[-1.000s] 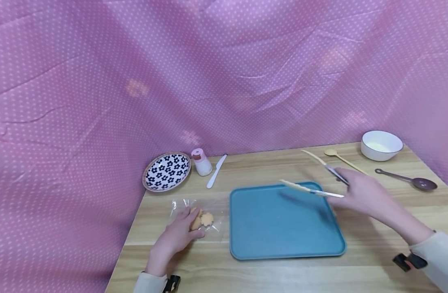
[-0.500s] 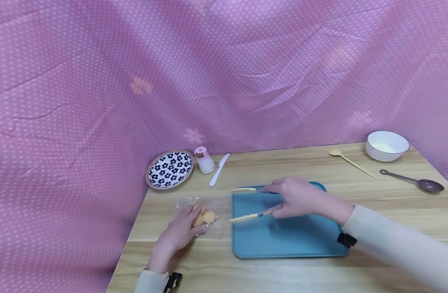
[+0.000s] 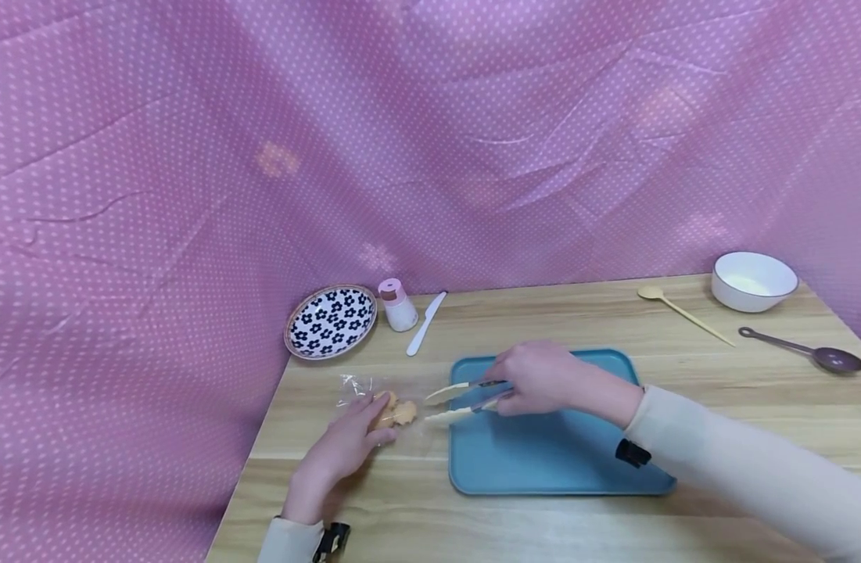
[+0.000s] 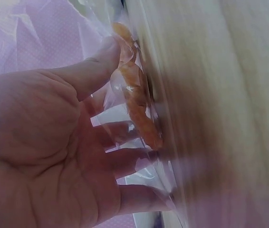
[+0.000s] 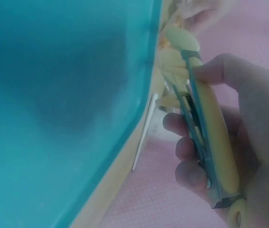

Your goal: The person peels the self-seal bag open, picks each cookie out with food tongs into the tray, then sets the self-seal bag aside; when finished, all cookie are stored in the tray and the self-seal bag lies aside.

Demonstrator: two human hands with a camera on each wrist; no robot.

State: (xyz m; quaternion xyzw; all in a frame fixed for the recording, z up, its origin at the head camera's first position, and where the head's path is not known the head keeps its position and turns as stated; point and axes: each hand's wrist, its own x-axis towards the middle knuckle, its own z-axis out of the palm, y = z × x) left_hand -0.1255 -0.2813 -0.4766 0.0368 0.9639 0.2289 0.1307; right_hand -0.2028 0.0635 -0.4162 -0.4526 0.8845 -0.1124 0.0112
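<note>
My left hand [image 3: 346, 450] rests on a clear plastic bag [image 3: 358, 385] left of the tray, with fingers over several light-brown cookies [image 3: 404, 413] inside. In the left wrist view its fairly straight fingers and thumb touch the film around the cookies [image 4: 141, 118]. My right hand [image 3: 539, 379] grips a pair of tongs with pale yellow tips [image 3: 447, 393], held over the left part of the blue tray [image 3: 564, 469]. The tips are spread apart and point at the cookies, close to them. In the right wrist view, thumb and fingers squeeze the yellow handle of the tongs [image 5: 215, 137].
Behind the bag stand a flower-patterned dish [image 3: 331, 322], a pink-topped shaker bottle [image 3: 400, 309] and a white knife [image 3: 426, 324]. At the right lie a yellow spoon [image 3: 683, 314], a white bowl [image 3: 747, 293] and a brown spoon [image 3: 834, 360]. A pink dotted cloth hangs behind the wooden table.
My right hand has swung left over the tray with the tongs, bringing their tips close to the cookies. The tips have drawn nearer each other. My left hand has stayed on the bag.
</note>
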